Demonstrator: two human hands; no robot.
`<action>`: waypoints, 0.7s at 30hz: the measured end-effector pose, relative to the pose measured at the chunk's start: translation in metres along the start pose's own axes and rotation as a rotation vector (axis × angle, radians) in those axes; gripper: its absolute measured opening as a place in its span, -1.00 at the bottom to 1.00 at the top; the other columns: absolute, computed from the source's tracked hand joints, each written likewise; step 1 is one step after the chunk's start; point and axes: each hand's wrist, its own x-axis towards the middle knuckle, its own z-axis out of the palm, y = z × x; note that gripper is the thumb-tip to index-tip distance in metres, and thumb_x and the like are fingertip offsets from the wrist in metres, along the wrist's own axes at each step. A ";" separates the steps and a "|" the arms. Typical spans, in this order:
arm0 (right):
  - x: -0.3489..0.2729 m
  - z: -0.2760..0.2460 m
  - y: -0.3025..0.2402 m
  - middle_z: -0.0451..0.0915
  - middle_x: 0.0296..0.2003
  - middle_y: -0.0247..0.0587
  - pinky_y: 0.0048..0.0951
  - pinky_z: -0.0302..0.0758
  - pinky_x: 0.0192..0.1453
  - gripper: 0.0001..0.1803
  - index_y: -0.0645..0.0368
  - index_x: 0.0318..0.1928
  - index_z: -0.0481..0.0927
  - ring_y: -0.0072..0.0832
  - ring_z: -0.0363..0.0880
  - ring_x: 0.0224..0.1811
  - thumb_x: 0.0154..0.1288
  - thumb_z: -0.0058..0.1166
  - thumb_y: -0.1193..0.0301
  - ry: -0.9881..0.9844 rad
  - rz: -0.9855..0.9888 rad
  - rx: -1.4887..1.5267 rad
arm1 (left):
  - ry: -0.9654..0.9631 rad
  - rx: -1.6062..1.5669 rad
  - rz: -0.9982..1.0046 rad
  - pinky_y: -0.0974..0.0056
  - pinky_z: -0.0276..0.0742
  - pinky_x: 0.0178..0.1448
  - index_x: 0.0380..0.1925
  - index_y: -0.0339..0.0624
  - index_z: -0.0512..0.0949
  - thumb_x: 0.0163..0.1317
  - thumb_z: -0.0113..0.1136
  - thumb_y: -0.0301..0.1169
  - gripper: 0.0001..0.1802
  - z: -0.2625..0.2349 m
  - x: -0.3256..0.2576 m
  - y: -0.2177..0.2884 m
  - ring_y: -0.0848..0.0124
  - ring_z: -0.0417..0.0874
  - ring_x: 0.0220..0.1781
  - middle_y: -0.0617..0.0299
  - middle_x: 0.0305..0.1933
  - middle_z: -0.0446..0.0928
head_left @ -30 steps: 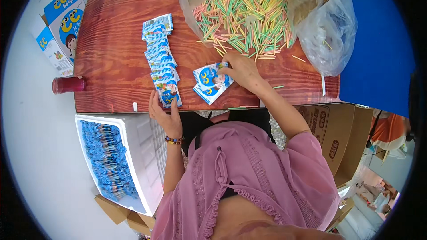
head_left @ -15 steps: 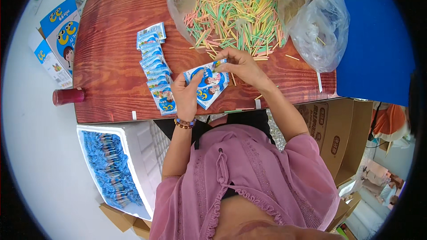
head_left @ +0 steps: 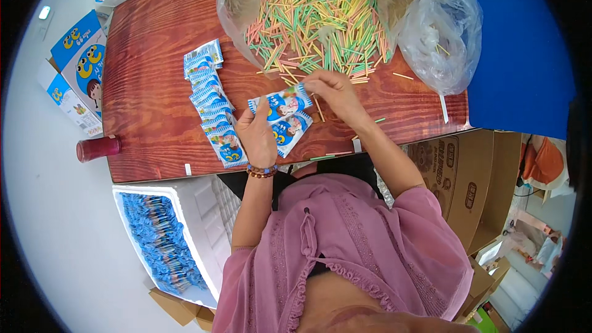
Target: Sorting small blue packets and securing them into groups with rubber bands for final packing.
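Two blue boxes (head_left: 80, 68) lie on the floor left of the table (head_left: 154, 86), and a red cylinder (head_left: 97, 148) lies just off the table's left front corner. Below the table's front edge, a white tray (head_left: 203, 222) holds a heap of blue packets (head_left: 157, 240). On the table, a row of sachets (head_left: 211, 108) runs overlapping from back to front, left of the hands. The left hand (head_left: 258, 139) pinches the left end of one sachet (head_left: 280, 103), lifted just above the table near its front edge; the right hand (head_left: 333, 89) closes on that sachet's right end. A second sachet (head_left: 290, 132) lies on the table just under the held one, partly covered by it. Behind the hands, a clear bag (head_left: 431, 37) lies open, spilling a pile of sticks (head_left: 320, 18) in yellow, green and pink across the back of the table; a few strays reach the right hand. Right of the table stand brown cartons (head_left: 462, 179).
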 end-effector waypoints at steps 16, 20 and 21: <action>0.000 -0.022 -0.027 0.42 0.19 -0.24 -0.25 0.17 0.36 -0.81 0.17 -0.20 0.65 -0.28 0.27 0.32 0.13 0.24 0.47 -0.376 -0.316 0.006 | -0.020 0.141 0.075 0.46 0.49 -0.28 -0.36 -0.26 0.61 0.36 0.13 -0.34 -0.78 -0.004 0.009 -0.007 0.63 0.56 -0.39 0.36 -0.42 0.58; 0.014 -0.097 -0.028 0.50 0.07 -0.19 -0.24 0.33 0.27 -0.79 0.16 -0.12 0.61 -0.20 0.43 0.14 0.20 0.12 0.50 -0.069 -0.278 -0.951 | 0.002 -0.111 -0.069 0.40 0.55 -0.23 -0.42 -0.20 0.56 0.36 0.14 -0.32 -0.78 -0.004 0.010 0.008 0.60 0.58 -0.34 0.38 -0.42 0.54; 0.016 -0.114 -0.027 0.50 0.07 -0.19 -0.24 0.33 0.27 -0.79 0.16 -0.12 0.61 -0.20 0.43 0.14 0.20 0.12 0.50 -0.073 -0.281 -0.956 | 0.012 -0.136 -0.073 0.41 0.54 -0.24 -0.43 -0.20 0.56 0.36 0.13 -0.30 -0.77 -0.003 0.010 0.009 0.60 0.58 -0.33 0.37 -0.40 0.55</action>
